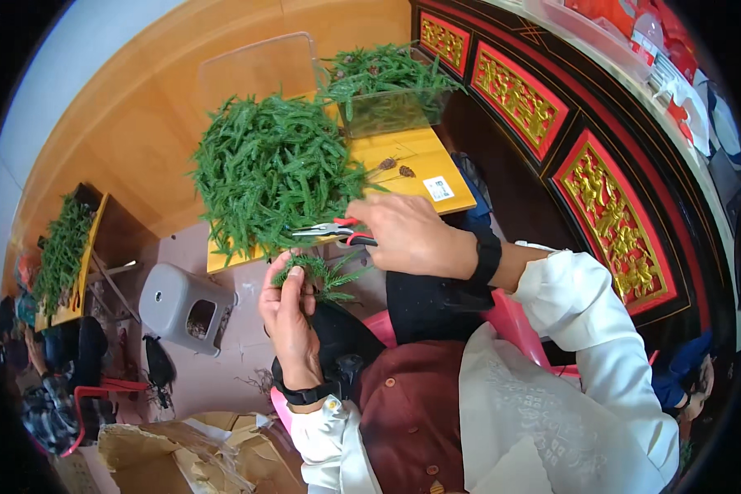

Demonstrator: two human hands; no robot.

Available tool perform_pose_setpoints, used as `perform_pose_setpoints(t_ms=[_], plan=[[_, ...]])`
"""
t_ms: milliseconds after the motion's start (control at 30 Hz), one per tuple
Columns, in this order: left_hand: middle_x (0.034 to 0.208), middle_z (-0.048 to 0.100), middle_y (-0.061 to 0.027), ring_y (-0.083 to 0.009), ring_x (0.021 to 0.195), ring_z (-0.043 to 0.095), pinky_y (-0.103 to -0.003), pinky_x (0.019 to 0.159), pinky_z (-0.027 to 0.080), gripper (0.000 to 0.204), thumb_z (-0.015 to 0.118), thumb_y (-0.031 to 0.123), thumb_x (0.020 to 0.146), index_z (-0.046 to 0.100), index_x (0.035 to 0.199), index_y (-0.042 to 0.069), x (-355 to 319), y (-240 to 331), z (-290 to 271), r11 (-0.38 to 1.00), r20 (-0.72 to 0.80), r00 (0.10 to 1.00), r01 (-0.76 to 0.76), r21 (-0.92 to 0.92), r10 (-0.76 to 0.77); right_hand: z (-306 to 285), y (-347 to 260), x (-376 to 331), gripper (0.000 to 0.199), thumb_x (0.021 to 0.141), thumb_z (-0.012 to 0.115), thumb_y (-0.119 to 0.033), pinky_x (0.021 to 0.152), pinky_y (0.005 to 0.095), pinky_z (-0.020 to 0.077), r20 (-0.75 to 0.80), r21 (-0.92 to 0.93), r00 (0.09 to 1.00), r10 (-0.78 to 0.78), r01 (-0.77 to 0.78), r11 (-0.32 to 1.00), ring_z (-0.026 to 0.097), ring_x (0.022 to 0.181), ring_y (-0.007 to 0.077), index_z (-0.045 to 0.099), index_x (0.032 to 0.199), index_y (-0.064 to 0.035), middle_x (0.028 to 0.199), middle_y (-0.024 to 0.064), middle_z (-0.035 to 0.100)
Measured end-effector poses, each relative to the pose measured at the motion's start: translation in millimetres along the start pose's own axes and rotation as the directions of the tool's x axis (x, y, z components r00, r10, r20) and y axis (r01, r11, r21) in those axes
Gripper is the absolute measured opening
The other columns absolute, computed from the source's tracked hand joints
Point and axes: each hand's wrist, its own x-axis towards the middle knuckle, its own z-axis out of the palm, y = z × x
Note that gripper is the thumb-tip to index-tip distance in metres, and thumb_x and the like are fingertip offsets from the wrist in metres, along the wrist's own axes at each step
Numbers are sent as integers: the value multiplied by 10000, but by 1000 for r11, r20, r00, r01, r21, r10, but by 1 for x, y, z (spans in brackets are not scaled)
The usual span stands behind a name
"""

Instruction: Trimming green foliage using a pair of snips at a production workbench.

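Note:
My left hand pinches a small green artificial pine sprig between thumb and fingers, above my lap. Just above it, my right hand grips needle-nose pliers with red and black handles. The plier jaws point left, over the sprig and apart from it. Beyond both hands, a large heap of green pine sprigs covers much of the yellow table. Two small brown pine cones on stems lie on the tabletop to the right of the heap, near a white label.
A clear plastic bin full of sprigs stands at the table's back. At left are a grey stool and another table with greenery, with a person nearby. An open cardboard box sits lower left. A carved red-and-gold panel rises at right.

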Motion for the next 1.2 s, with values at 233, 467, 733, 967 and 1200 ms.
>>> perform_pose_setpoints(t_ms=[233,467,733,967,1200], plan=[[662,505,26,-21,510,369,-172,445,250,254,578,61,891,569,1139,8,-11,12,2,993,43,995,-90,75,87,-15,-7,10,305,769,614,-190,793,445,446,428,228,902,53,-164,960,587,947,368,589,1044,-60,949,186,636],[674,517,13,-30,514,378,-178,446,258,264,579,56,888,560,1145,2,-16,14,2,996,74,995,-75,49,72,-23,-4,9,363,825,606,-258,814,430,451,557,338,824,-102,-113,934,603,958,349,575,1142,-85,985,191,637],[703,535,0,-29,517,378,-173,445,258,241,582,40,890,563,1127,4,-19,15,8,999,89,996,-2,43,-2,-19,-2,-1,275,773,551,-177,775,473,465,476,269,877,-69,-70,961,615,859,409,619,994,-28,869,246,645],[702,539,-4,-27,516,375,-170,440,255,238,582,37,888,566,1123,4,-18,11,9,999,101,995,11,53,-16,-18,1,-7,242,783,567,-192,751,478,474,447,244,894,-23,-97,965,624,823,412,635,933,-14,811,242,650],[716,552,-17,-31,517,386,-168,435,254,236,586,48,884,573,1116,3,-19,12,12,999,97,995,28,46,-32,-33,-17,-16,278,802,570,-246,770,472,490,372,-1,927,56,-60,998,635,845,397,633,914,1,825,230,658]])
